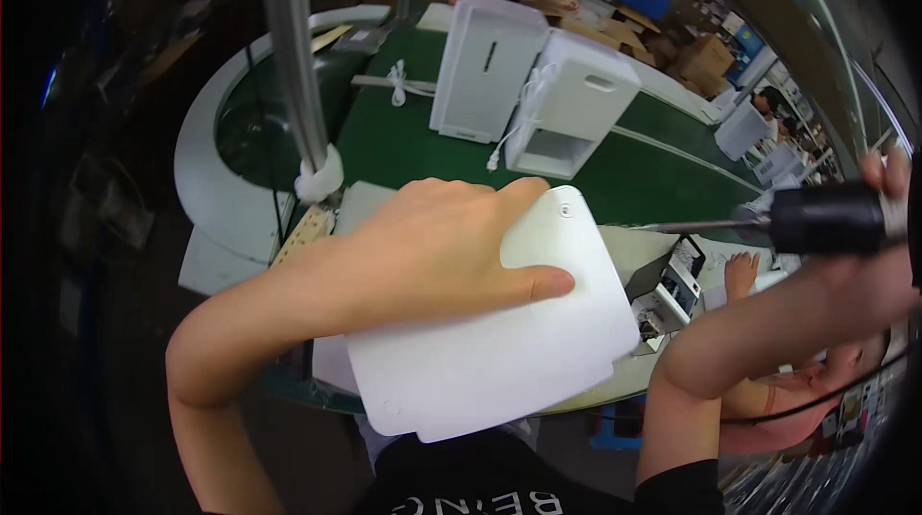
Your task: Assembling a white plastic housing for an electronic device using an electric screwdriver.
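My left hand (442,246) is closed on a white plastic panel (480,366) in front of me, its thumb lying on the face and the other fingers over the far side. The panel has rounded corners, a stepped near edge and a small round screw hole near its far right corner. At the far right, my right hand (895,190) is wrapped round a black electric screwdriver (828,219), partly cut off by the picture's rim. The long metal bit points left, with its tip close to the panel's right edge; whether they touch I cannot tell.
Two white plastic housings (490,68) with cables stand on the green conveyor belt (384,140). A metal post (293,54) rises at left beside a power strip (305,232). Right of the panel lies an opened unit (672,289), near a co-worker's hand (740,275). Another person works beyond the belt.
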`<state>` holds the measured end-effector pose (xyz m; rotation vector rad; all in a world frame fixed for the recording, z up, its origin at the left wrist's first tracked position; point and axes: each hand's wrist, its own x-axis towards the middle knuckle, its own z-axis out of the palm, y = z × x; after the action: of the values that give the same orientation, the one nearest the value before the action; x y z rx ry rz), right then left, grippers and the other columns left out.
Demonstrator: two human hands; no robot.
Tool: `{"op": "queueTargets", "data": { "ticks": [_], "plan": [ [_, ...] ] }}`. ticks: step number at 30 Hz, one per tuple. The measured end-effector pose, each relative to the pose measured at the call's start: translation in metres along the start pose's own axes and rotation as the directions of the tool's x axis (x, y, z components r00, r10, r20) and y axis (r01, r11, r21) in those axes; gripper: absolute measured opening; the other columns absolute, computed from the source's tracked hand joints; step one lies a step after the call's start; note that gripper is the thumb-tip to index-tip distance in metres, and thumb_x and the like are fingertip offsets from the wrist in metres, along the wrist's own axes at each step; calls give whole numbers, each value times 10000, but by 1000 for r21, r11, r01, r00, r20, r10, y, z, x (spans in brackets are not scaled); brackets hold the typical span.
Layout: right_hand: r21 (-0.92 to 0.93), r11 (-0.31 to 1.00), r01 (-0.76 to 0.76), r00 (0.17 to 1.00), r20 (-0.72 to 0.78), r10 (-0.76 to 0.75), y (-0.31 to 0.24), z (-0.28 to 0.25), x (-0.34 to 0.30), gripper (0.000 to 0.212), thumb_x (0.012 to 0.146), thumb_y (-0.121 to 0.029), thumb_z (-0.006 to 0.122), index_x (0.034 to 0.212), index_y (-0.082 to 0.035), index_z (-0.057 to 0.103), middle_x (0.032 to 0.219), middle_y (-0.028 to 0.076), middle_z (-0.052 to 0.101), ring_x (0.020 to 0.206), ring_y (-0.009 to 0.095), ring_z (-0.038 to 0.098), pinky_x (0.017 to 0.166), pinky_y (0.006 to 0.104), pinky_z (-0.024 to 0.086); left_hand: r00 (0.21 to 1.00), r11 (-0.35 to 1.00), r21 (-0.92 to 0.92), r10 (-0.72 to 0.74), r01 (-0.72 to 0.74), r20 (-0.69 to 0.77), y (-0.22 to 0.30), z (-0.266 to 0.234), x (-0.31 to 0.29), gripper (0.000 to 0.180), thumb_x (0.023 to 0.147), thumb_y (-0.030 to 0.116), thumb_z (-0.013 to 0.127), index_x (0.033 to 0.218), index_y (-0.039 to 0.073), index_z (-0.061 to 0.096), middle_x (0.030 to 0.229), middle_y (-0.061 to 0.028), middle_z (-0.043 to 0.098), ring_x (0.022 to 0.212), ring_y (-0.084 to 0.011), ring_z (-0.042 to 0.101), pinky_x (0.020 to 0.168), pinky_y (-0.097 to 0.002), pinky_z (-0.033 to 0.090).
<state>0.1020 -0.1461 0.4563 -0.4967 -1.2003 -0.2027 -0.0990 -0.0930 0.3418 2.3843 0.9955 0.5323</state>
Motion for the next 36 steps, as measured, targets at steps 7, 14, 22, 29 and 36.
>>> {"op": "queueTargets", "data": {
  "ticks": [7,14,22,29,36],
  "plan": [
    [5,986,-169,980,106,167,44,14,14,560,954,-459,445,1042,81,566,632,106,573,517,144,532,503,208,429,986,998,26,-67,63,150,22,14,41,602,837,539,569,1087,-9,576,771,-189,672,737,-327,670,720,-399,511],
    [17,961,-275,961,6,275,49,35,-9,322,982,-309,502,999,12,483,787,94,582,427,106,524,393,221,428,987,997,26,-75,72,144,24,21,51,595,839,513,592,1103,-20,572,698,-175,659,695,-323,665,704,-397,511],
    [146,928,-343,939,62,338,64,37,-15,255,973,-235,529,1031,5,464,797,86,577,446,95,511,419,217,423,988,996,73,-52,41,147,26,24,57,628,847,516,596,1128,-44,557,675,-177,647,681,-327,657,691,-400,507],
    [78,950,-302,948,-74,308,59,27,-14,262,970,-249,530,1031,-3,464,810,78,578,447,92,509,422,215,425,995,993,120,1,-13,103,20,34,65,624,856,515,592,1165,-27,564,728,-187,654,722,-329,657,699,-406,504],
    [-201,955,-219,969,68,236,50,6,-9,584,946,-481,406,1015,72,579,551,90,529,489,162,499,503,234,404,959,981,-8,188,-194,-214,16,47,73,393,887,356,604,959,-27,657,818,-155,660,761,-353,635,728,-398,503]
  ]
}}
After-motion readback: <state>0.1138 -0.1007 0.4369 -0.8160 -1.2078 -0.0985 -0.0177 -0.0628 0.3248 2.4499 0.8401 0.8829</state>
